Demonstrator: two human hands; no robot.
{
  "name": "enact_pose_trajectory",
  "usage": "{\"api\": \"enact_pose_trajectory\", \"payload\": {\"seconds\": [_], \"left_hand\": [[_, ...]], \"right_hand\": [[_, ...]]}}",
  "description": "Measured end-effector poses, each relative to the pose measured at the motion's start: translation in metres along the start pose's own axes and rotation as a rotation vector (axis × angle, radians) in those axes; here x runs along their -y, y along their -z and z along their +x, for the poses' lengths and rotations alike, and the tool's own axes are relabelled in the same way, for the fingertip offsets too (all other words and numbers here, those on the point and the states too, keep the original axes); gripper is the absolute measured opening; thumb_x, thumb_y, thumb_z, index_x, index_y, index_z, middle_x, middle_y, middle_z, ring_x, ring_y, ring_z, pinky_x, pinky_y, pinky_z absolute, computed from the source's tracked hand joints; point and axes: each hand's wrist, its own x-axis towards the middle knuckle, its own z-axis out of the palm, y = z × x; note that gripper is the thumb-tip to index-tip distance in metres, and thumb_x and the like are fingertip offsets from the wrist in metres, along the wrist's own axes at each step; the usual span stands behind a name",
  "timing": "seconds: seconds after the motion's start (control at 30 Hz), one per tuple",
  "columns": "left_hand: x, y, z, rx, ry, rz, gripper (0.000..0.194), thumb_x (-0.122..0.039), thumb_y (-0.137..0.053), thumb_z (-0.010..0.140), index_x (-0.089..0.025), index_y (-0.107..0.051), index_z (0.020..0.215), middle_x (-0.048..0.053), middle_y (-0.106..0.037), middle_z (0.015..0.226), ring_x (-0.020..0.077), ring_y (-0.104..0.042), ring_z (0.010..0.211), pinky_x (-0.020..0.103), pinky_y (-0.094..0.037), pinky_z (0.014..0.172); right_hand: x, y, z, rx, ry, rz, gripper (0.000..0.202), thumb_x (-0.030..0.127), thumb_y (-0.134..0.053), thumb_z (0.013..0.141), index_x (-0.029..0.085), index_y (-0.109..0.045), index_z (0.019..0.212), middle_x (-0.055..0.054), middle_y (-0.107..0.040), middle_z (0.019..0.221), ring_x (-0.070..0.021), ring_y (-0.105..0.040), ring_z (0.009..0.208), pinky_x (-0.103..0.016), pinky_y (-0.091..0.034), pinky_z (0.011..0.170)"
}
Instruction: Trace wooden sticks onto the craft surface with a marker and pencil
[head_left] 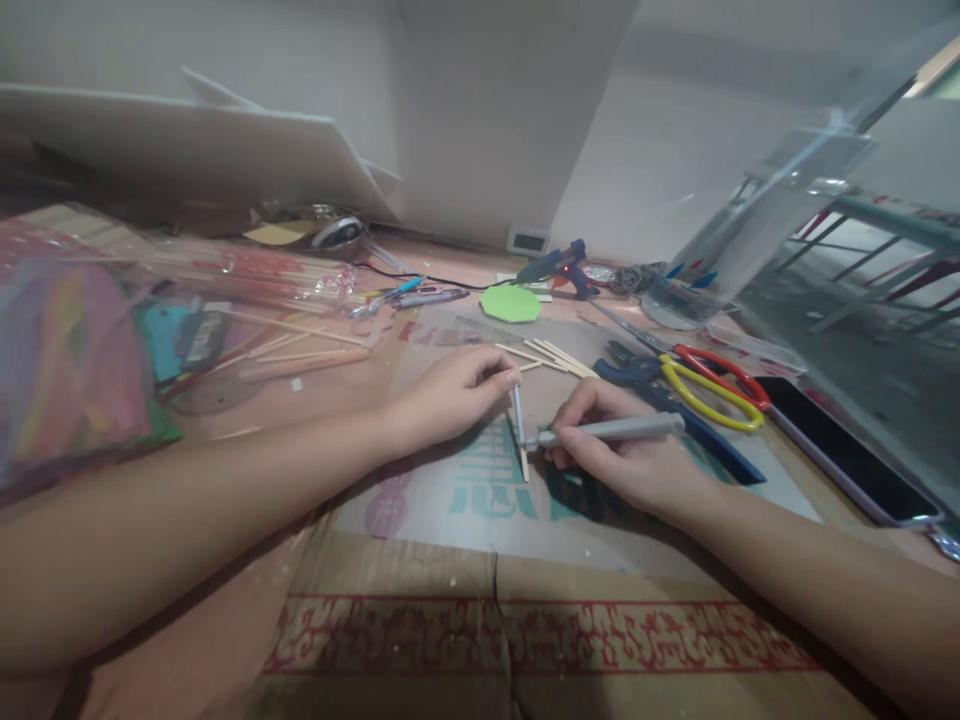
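My left hand point(469, 392) pinches the upper end of a small thin stick point(525, 465), which stands out below the fingertips over the printed sheet point(420, 515). Part of the stick looks grey-white, and its lower end is bare wood. In my right hand point(619, 450) is a grey pen point(637, 427), held in a writing grip with its tip at the stick's side. Several pale wooden sticks point(559, 357) lie just beyond both hands. Behind them rests a green octagonal piece point(510, 303).
A blue glue gun point(559, 267) lies at the back. Blue-handled pliers point(716, 445), red and yellow scissors point(712, 395), a phone point(847, 450) and a clear container point(742, 240) stand or lie right. Plastic bags point(75, 350) and loose sticks fill the left; patterned cardboard point(390, 635) is in front.
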Motion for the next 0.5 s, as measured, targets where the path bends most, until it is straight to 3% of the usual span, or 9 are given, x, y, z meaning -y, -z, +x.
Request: {"api": "enact_pose_trajectory", "payload": {"seconds": [0.17, 0.5], "left_hand": [[0.0014, 0.0021, 0.0006, 0.001, 0.000, 0.016, 0.021, -0.031, -0.049, 0.098, -0.020, -0.060, 0.084, 0.001, -0.064, 0.083, 0.0194, -0.060, 0.082, 0.032, -0.047, 0.080], [0.0010, 0.0031, 0.0013, 0.014, 0.015, 0.028, 0.020, -0.032, -0.048, 0.096, -0.020, -0.059, 0.083, 0.001, -0.064, 0.083, 0.0198, -0.059, 0.081, 0.034, -0.046, 0.082]], "right_hand": [[0.0018, -0.0013, 0.0015, 0.016, -0.031, 0.070, 0.010, 0.030, -0.064, 0.094, 0.023, -0.059, 0.090, -0.001, -0.071, 0.072, -0.0151, -0.067, 0.064, -0.026, -0.051, 0.058], [0.0047, 0.0010, 0.0028, 0.051, 0.018, -0.030, 0.011, 0.023, -0.060, 0.095, 0.022, -0.056, 0.084, -0.001, -0.074, 0.071, -0.0139, -0.068, 0.063, -0.025, -0.051, 0.057]]}}
